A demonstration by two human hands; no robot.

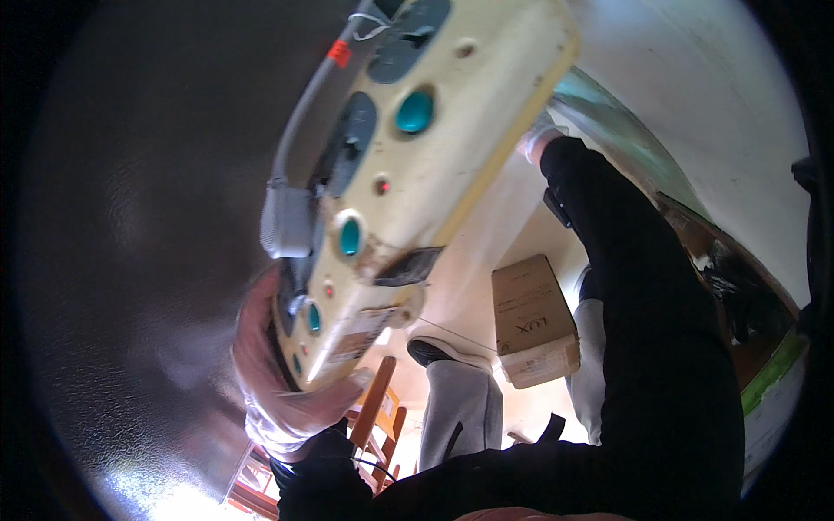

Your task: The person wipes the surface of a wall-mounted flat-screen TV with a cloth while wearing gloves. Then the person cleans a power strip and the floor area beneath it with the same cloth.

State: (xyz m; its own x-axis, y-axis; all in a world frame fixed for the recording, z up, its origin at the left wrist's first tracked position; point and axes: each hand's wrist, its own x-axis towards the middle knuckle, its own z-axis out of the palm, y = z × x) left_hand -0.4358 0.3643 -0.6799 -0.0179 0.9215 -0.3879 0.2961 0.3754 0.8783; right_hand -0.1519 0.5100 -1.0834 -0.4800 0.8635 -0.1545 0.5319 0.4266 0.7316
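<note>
A long cream extension board with teal rocker switches, grey sockets and small red lights fills the upper middle, tilted and close to the camera. My left hand, in a clear plastic glove, is wrapped around its lower end. A grey plug sits in one of the sockets, and its grey cable, marked with red tape, runs up along the board. At the board's right edge, my right hand is also gloved. Its fingers are mostly hidden behind the board, so its grip cannot be seen.
A dark glossy surface spans the left. On the pale floor, a cardboard box bearing print lies between my legs, near my shoe. Below is wooden furniture. At right are a crumpled black plastic bag and a green-edged item.
</note>
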